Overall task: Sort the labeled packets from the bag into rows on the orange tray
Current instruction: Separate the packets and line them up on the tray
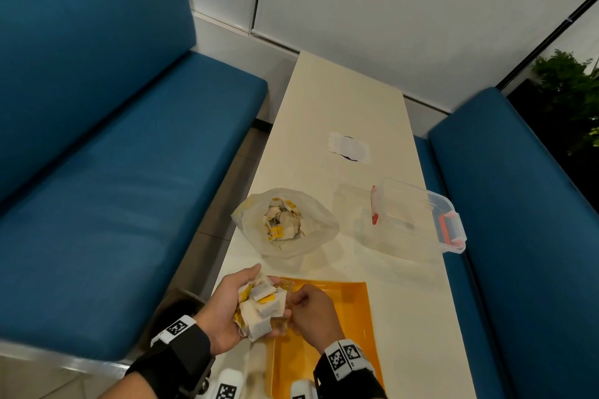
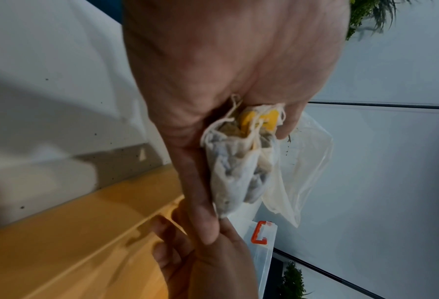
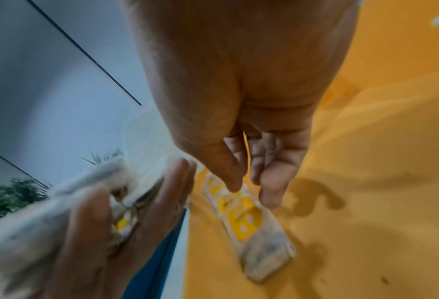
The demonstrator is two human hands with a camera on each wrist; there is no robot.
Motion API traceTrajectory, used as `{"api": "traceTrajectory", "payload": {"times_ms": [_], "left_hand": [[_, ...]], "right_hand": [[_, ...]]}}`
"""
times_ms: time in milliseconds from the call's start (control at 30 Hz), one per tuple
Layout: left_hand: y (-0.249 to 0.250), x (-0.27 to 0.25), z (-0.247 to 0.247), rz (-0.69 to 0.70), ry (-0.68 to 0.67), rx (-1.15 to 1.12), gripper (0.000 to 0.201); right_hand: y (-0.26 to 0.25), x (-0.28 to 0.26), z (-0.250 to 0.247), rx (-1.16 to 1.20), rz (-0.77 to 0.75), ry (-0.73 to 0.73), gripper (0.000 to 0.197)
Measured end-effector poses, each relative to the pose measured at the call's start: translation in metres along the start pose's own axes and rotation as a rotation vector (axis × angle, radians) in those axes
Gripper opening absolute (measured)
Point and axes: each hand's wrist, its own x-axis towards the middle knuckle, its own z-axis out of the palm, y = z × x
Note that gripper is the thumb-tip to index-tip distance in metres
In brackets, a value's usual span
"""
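My left hand (image 1: 231, 300) is palm up at the orange tray's (image 1: 343, 314) left edge and grips a bunch of white packets with yellow labels (image 1: 261, 304). The left wrist view shows the same bunch (image 2: 239, 161) wedged between thumb and fingers, strings hanging loose. My right hand (image 1: 309, 311) hovers over the tray right beside the bunch. In the right wrist view its fingers (image 3: 270, 194) hang fairly straight, and the thumb tip touches the end of one packet (image 3: 254, 228) lying on the tray (image 3: 366, 182). I see no grip on it.
The clear plastic bag (image 1: 285, 223) with several more packets lies open beyond the tray. A clear lidded box with orange clips (image 1: 415, 223) stands to its right. Blue benches (image 1: 113, 172) flank the narrow white table (image 1: 340, 107); a white paper patch (image 1: 350, 149) lies farther back.
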Motion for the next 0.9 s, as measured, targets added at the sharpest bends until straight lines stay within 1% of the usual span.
{"api": "traceTrajectory", "payload": {"times_ms": [33,100,167,233,300,333,400,467,533,700,800,900], "left_hand": [[0.001,0.0,-0.001,-0.009,0.001,0.002,0.057],[0.003,-0.001,-0.001,-0.032,0.016,0.02,0.069],[0.004,-0.001,0.001,-0.047,0.02,0.037,0.077],[0.004,0.0,0.002,-0.048,0.008,0.04,0.082],[0.003,0.0,0.006,-0.048,0.005,0.042,0.083],[0.003,0.0,0.008,-0.051,0.014,0.053,0.083],[0.004,-0.001,0.011,-0.057,0.029,0.092,0.083],[0.004,-0.002,0.013,-0.059,0.042,0.114,0.081],[0.004,-0.002,0.014,-0.055,0.048,0.128,0.08],[0.003,-0.003,0.011,-0.042,0.069,0.142,0.079],[0.004,-0.003,0.009,-0.045,0.064,0.118,0.078],[0.005,-0.001,0.005,-0.046,0.036,0.074,0.081]], "right_hand": [[-0.003,-0.003,-0.006,-0.033,-0.035,0.043,0.017],[-0.016,-0.014,-0.021,-0.062,-0.156,0.145,0.018],[-0.036,-0.028,-0.034,-0.013,-0.339,0.194,0.019],[-0.054,-0.037,-0.039,-0.012,-0.531,0.145,0.016],[-0.067,-0.044,-0.039,-0.076,-0.683,0.021,0.013],[-0.073,-0.045,-0.038,-0.135,-0.74,-0.037,0.016],[-0.082,-0.047,-0.036,-0.295,-0.824,-0.104,0.022],[-0.086,-0.046,-0.033,-0.429,-0.857,-0.144,0.025],[-0.089,-0.044,-0.03,-0.503,-0.865,-0.162,0.026],[-0.089,-0.039,-0.025,-0.563,-0.919,-0.154,0.028],[-0.09,-0.039,-0.026,-0.494,-0.899,-0.123,0.021],[-0.094,-0.038,-0.032,-0.365,-0.825,-0.108,0.01]]}}
